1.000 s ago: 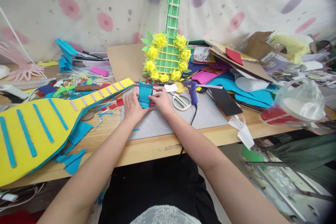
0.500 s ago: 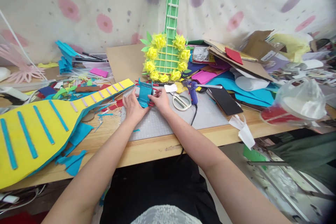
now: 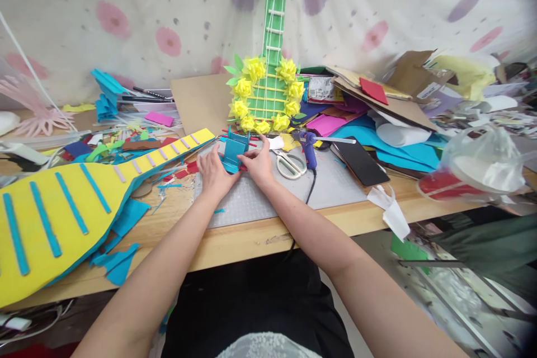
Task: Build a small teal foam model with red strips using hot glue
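Between my two hands is a small blue craft piece [image 3: 235, 152] with thin red sticks poking out at its sides, above the grey cutting mat [image 3: 268, 201]. My left hand [image 3: 215, 172] grips its left and lower edge, thumb along the bottom. On the other side, my right hand [image 3: 259, 163] has its thumb and fingers closed on the right edge by the red sticks. Fingers hide part of both sides. Just right of my right hand lie scissors [image 3: 290, 164] with pale handles and a purple glue gun [image 3: 309, 152].
To the left lies a yellow guitar-shaped board [image 3: 71, 207] with blue strips. A green paper guitar [image 3: 271, 84] with yellow flowers stands behind. Further right are a phone [image 3: 361, 161], stacked coloured sheets [image 3: 403, 148] and a plastic-bagged tub [image 3: 470, 173]. Paper scraps [image 3: 121, 265] lie near the front edge.
The view has shifted slightly. Both hands keep hold of the blue piece, which looks slightly turned, and my right index finger is raised more upright.
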Motion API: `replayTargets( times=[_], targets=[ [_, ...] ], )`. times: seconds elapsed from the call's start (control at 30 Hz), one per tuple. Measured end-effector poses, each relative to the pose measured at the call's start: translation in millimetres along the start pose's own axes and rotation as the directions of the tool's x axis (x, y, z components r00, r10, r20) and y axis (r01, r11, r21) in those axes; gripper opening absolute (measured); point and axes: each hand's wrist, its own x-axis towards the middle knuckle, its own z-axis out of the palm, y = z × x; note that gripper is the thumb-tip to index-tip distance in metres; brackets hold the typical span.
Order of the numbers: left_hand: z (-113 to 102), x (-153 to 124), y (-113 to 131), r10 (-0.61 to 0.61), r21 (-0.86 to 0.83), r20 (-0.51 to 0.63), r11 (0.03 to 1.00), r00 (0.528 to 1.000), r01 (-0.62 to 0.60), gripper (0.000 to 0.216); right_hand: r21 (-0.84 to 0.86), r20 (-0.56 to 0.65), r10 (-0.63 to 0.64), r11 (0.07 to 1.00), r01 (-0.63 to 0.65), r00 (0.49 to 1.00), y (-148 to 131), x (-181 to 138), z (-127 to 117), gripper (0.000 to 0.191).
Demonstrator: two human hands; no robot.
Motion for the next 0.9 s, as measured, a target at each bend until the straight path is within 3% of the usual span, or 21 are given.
replayTargets(
  times=[0.27, 0.4, 0.53, 0.6, 0.7, 0.77, 0.9],
  targets=[
    [3.7, -0.2, -2.0, 0.000, -0.008, -0.006, 1.000, 1.000, 0.000, 0.091, -0.020, -0.086, -0.160, 0.987, 0.159, 0.983, -4.9, -0.7, -3.1, 0.078],
    [4.4, 0.3, -3.9, -0.021, 0.026, -0.038, 0.999, 0.999, 0.022, 0.091, 0.007, -0.207, -0.272, 0.960, 0.279, 0.940, -3.5, 12.5, -18.6, 0.064],
    [3.1, 0.5, -2.6, -0.051, 0.041, -0.092, 0.998, 0.994, 0.055, 0.093, -0.075, -0.319, -0.195, 0.981, 0.181, 0.927, 3.9, 28.8, -37.8, 0.049],
    [2.3, 0.0, -1.0, -0.034, 0.041, -0.109, 0.998, 0.993, 0.039, 0.092, -0.150, -0.282, -0.099, 0.987, 0.058, 0.954, 7.1, 32.7, -41.9, 0.046],
    [0.2, -0.3, -1.2, 0.016, 0.029, -0.142, 1.000, 0.990, -0.012, 0.088, -0.291, -0.124, 0.023, 0.955, -0.058, 0.992, 8.0, 32.0, -41.4, 0.044],
    [-2.9, 2.1, -5.5, 0.054, -0.007, -0.192, 0.998, 0.980, -0.056, 0.077, -0.361, -0.043, 0.054, 0.930, -0.066, 0.998, 6.2, 29.2, -39.8, 0.045],
    [-13.8, 19.7, -24.0, 0.044, -0.141, -0.338, 0.985, 0.940, -0.096, 0.048, -0.430, -0.062, -0.019, 0.903, -0.009, 0.998, 2.2, 25.6, -41.2, 0.044]
  ],
)
